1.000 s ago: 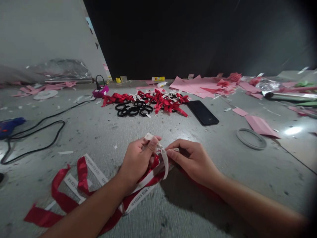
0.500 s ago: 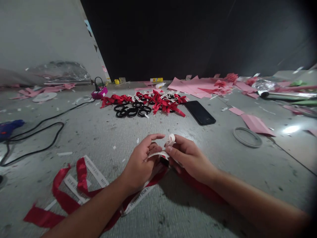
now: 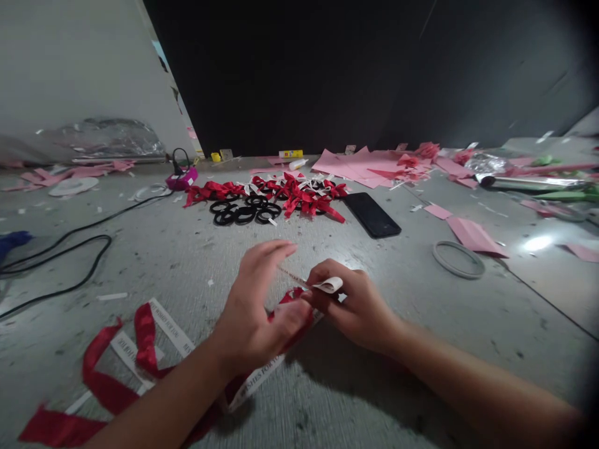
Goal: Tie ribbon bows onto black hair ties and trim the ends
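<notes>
Low over the grey floor my two hands work a red ribbon (image 3: pixel 107 390) together with a white printed ribbon (image 3: pixel 171 324). My right hand (image 3: pixel 353 305) pinches the curled white ribbon end (image 3: pixel 329 285) at the knot. My left hand (image 3: pixel 255 308) is just left of it, thumb against the ribbon and fingers stretched forward, slightly blurred. Both ribbons trail off to the lower left.
Ahead lie a pile of finished red bows (image 3: pixel 290 190) and black hair rings (image 3: pixel 241 212), and a black phone (image 3: pixel 372 214). Pink paper sheets (image 3: pixel 360 165) are at the back right, a grey ring (image 3: pixel 457 259) at the right, a black cable (image 3: pixel 70 249) at the left.
My left hand let go of the white end and opened its fingers forward. My right hand took the white end and carried it over to the right. The view shifted slightly right.
</notes>
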Action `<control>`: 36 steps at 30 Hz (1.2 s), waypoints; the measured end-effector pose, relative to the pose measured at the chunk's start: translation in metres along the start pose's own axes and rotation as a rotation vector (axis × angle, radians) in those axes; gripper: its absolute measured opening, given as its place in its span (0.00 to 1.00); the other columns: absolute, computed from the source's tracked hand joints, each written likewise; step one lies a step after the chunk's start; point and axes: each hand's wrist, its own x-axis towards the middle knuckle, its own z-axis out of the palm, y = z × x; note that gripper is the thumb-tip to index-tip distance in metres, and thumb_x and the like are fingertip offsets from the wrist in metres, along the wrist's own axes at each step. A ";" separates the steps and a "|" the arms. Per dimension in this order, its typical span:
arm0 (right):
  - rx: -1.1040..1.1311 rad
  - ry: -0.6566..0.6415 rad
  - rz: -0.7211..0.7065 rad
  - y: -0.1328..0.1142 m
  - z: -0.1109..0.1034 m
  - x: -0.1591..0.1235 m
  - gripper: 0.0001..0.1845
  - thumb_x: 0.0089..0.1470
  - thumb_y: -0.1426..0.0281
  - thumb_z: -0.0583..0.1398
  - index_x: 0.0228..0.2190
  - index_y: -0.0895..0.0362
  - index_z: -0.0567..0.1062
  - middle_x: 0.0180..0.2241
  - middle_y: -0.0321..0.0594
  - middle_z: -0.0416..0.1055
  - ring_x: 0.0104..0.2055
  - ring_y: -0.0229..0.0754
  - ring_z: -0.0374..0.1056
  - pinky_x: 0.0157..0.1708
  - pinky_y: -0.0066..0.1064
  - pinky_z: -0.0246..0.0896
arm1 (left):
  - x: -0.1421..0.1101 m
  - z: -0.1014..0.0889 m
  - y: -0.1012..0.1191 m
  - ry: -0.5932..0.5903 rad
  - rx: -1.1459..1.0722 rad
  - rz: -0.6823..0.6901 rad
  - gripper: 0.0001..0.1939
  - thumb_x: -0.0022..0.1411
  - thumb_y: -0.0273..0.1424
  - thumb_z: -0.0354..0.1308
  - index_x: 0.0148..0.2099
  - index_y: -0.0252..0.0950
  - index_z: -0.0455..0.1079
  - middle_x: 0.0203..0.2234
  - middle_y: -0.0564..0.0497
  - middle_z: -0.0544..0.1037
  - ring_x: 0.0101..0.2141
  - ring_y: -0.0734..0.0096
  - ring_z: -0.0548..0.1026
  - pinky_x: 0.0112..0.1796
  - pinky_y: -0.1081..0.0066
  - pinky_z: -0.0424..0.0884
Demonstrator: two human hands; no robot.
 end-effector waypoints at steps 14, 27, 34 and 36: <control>-0.001 -0.059 -0.112 0.006 0.000 0.001 0.04 0.59 0.69 0.59 0.33 0.57 0.72 0.28 0.35 0.73 0.28 0.34 0.67 0.29 0.25 0.60 | 0.001 0.011 0.012 -0.494 0.193 -0.229 0.25 0.66 0.47 0.48 0.56 0.35 0.63 0.39 0.43 0.79 0.37 0.52 0.77 0.33 0.64 0.65; -0.056 0.051 -0.017 0.003 -0.002 0.000 0.10 0.61 0.65 0.57 0.31 0.57 0.73 0.25 0.37 0.72 0.25 0.35 0.66 0.25 0.26 0.57 | -0.001 0.012 0.010 -0.463 0.316 -0.214 0.18 0.70 0.40 0.40 0.39 0.36 0.67 0.29 0.45 0.79 0.27 0.61 0.75 0.26 0.69 0.56; -0.065 0.162 0.051 -0.002 -0.005 0.003 0.10 0.59 0.65 0.57 0.30 0.57 0.73 0.23 0.37 0.72 0.24 0.35 0.65 0.24 0.26 0.57 | -0.005 0.013 0.013 -0.333 0.323 -0.075 0.16 0.69 0.34 0.45 0.30 0.36 0.68 0.20 0.51 0.72 0.21 0.71 0.68 0.25 0.70 0.54; -0.023 0.155 0.047 -0.003 -0.006 0.004 0.12 0.59 0.64 0.57 0.29 0.58 0.73 0.22 0.36 0.71 0.23 0.34 0.64 0.24 0.26 0.56 | -0.007 0.013 0.014 -0.307 0.311 -0.058 0.16 0.69 0.33 0.44 0.30 0.36 0.67 0.19 0.51 0.71 0.21 0.72 0.66 0.24 0.70 0.54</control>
